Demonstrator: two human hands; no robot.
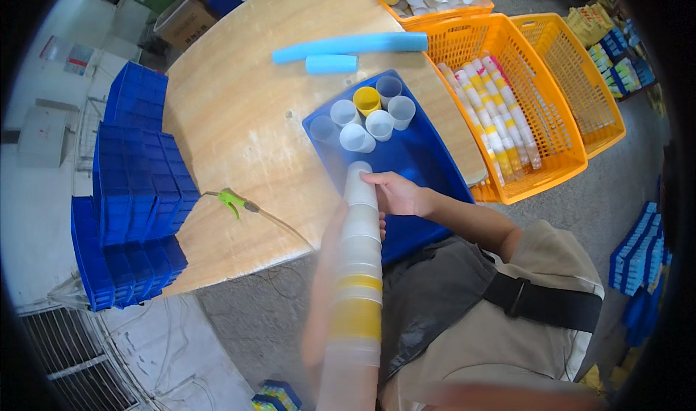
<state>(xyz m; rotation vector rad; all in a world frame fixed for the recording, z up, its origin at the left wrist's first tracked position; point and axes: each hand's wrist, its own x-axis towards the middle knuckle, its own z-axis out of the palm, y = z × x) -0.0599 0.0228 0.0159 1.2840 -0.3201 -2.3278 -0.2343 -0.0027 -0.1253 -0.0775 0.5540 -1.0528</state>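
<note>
A long stack of nested plastic cups (360, 248), white and translucent with yellow ones among them, slants from the blue tray's near side down toward my body. My right hand (400, 195) is closed on the upper end of this stack, its thumb across the top cup. Along the stack's left side lies my left hand (335, 226), blurred and partly hidden behind the cups, and it appears to grip them. Just beyond, several loose cups (379, 124) stand in the blue tray (424, 166); one is a yellow cup (367, 100), the others white or clear.
Light blue foam tubes (351, 47) lie on the wooden table (239, 113). Stacked blue bins (134, 182) rise at the left, beside a green air gun (233, 202) with a hose. An orange crate (547, 132) with several cup stacks stands at the right, next to other crates.
</note>
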